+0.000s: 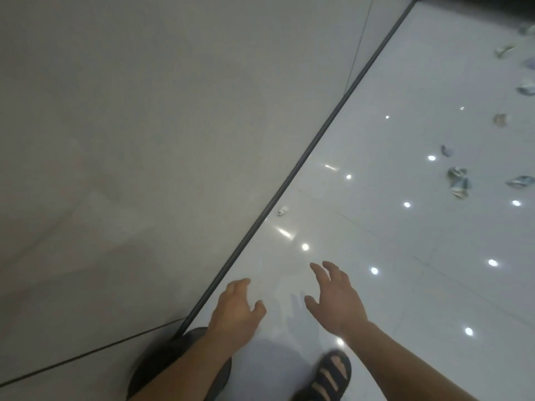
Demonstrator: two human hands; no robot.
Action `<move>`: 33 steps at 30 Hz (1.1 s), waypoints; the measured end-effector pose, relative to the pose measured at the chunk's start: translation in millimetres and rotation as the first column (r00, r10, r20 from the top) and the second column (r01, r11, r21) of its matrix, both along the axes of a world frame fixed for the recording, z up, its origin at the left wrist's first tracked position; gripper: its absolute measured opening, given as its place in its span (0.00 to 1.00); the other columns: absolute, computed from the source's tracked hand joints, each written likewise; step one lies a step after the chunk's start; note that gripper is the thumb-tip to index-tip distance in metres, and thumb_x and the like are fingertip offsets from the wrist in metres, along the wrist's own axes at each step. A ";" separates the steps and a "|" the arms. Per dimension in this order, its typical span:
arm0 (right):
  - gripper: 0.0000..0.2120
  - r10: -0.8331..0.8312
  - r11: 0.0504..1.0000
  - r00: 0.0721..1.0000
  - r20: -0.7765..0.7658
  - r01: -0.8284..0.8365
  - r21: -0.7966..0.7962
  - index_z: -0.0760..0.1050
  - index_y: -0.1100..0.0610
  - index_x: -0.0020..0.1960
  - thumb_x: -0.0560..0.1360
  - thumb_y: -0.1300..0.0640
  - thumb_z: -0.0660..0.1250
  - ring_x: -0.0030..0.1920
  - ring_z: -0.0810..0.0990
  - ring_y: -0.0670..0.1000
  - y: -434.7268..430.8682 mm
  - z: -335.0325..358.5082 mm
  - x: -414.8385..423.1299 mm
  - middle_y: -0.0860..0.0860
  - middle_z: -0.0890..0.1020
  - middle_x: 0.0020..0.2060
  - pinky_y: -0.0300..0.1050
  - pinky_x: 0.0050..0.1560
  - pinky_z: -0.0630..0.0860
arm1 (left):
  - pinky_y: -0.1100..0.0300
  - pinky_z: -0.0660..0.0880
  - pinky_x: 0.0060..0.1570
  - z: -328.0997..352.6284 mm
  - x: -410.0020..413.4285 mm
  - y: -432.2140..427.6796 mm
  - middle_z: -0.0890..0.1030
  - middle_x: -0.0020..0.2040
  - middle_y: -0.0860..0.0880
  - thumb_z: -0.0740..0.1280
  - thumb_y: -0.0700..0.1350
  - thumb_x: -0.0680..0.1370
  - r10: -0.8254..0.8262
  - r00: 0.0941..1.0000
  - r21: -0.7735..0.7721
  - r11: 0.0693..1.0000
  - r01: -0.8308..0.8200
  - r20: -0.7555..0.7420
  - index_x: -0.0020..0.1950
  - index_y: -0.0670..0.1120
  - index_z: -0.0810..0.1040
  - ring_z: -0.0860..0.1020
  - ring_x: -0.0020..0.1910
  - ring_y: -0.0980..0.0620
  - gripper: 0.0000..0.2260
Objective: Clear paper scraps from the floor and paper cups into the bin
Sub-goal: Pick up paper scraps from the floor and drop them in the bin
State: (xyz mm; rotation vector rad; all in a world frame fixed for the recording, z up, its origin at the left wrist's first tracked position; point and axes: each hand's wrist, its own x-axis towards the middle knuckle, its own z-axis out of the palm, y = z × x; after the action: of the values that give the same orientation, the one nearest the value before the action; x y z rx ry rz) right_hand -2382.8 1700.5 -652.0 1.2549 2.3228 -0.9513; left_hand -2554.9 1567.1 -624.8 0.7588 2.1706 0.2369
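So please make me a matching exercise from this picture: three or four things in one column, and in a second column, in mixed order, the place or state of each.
Column 1
1. left hand
2. right hand
3. small paper scrap
4. sandal

Column 2
A. on the floor close beside the dark strip
B. open, empty, fingers spread, over the glossy floor
C. at the bottom edge, dark, with straps, on a foot
D. open, empty, above the dark round thing

Pairs: 1-D, 2-B, 3-A, 4-C
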 end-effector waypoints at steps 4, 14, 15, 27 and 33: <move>0.33 -0.032 0.999 0.999 0.034 0.032 0.003 0.50 0.47 0.79 0.78 0.44 0.60 0.76 0.55 0.53 51.1 -6.0 18.3 0.49 0.52 0.78 0.49 0.69 0.67 | 0.56 0.63 0.68 -10.0 7.3 54.1 0.60 0.74 0.52 0.61 0.55 0.79 -0.012 0.999 -0.012 1.000 0.012 0.035 0.75 0.51 0.59 0.62 0.70 0.53 0.26; 0.33 -0.002 0.998 1.000 0.019 0.003 -0.061 0.50 0.45 0.78 0.78 0.44 0.61 0.76 0.55 0.52 158.2 -57.3 -44.9 0.47 0.51 0.78 0.50 0.72 0.64 | 0.63 0.66 0.64 -59.6 -31.8 176.3 0.65 0.72 0.51 0.60 0.52 0.80 -0.025 0.998 -0.055 0.998 0.028 0.061 0.74 0.49 0.61 0.66 0.68 0.54 0.23; 0.33 0.019 0.998 1.000 0.013 -0.018 -0.067 0.50 0.45 0.78 0.78 0.43 0.61 0.76 0.55 0.52 170.2 -70.0 -56.6 0.47 0.51 0.78 0.50 0.72 0.64 | 0.60 0.66 0.67 -69.9 -39.6 188.3 0.64 0.72 0.51 0.61 0.53 0.80 -0.012 0.998 -0.068 0.998 0.016 0.062 0.74 0.50 0.61 0.65 0.69 0.54 0.24; 0.36 0.349 0.937 0.937 0.015 -0.348 -0.033 0.49 0.48 0.77 0.76 0.51 0.65 0.72 0.61 0.59 239.9 -297.8 -169.2 0.54 0.55 0.76 0.55 0.65 0.68 | 0.58 0.67 0.66 -238.5 -90.9 245.6 0.66 0.71 0.53 0.63 0.54 0.78 0.124 0.992 -0.143 0.982 -0.124 -0.009 0.73 0.53 0.63 0.68 0.68 0.54 0.25; 0.37 0.482 0.875 0.875 0.037 -0.483 0.016 0.51 0.48 0.77 0.76 0.55 0.68 0.71 0.60 0.61 242.2 -394.2 -212.1 0.56 0.53 0.75 0.59 0.65 0.68 | 0.58 0.69 0.59 -313.0 -99.0 239.0 0.69 0.67 0.54 0.65 0.56 0.77 0.258 0.966 -0.178 0.950 -0.256 -0.011 0.72 0.56 0.63 0.70 0.61 0.56 0.25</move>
State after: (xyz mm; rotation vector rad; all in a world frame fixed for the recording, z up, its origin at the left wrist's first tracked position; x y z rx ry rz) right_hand -2594.9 1942.7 -1046.2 0.6277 2.4519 -0.7208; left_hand -2653.9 1806.1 -937.8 0.3719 2.2412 0.1766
